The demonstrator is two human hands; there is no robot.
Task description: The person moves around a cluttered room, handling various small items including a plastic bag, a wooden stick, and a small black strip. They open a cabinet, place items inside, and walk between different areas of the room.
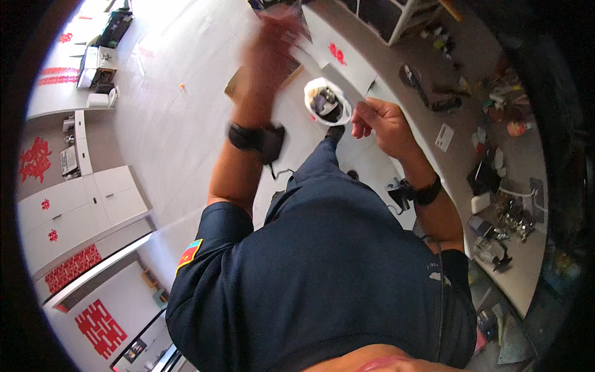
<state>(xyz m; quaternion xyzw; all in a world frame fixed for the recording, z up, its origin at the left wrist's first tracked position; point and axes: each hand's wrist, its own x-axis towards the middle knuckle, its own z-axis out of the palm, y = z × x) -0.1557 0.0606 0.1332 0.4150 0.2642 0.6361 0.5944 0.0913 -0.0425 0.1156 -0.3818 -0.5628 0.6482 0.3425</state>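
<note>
My left hand (279, 42) is raised at the top centre, strongly blurred by motion. Something thin and partly see-through shows by its fingers, but whether the hand holds it is unclear. My right hand (381, 123) is right of centre, its fingers curled and the thumb near the fingertips. Just left of those fingertips is the rim of a white plastic bag or lined container (327, 102), with dark and pale items inside. Contact between the fingers and that rim cannot be made out. Each wrist bears a black band with a device.
A long cabinet top (434, 172) curves down the right side, bearing a card (444, 137), a white cup-like item (480, 203) and metal and glass clutter. A brown cardboard piece (237, 86) lies behind my left forearm. White drawers (116, 190) stand at left.
</note>
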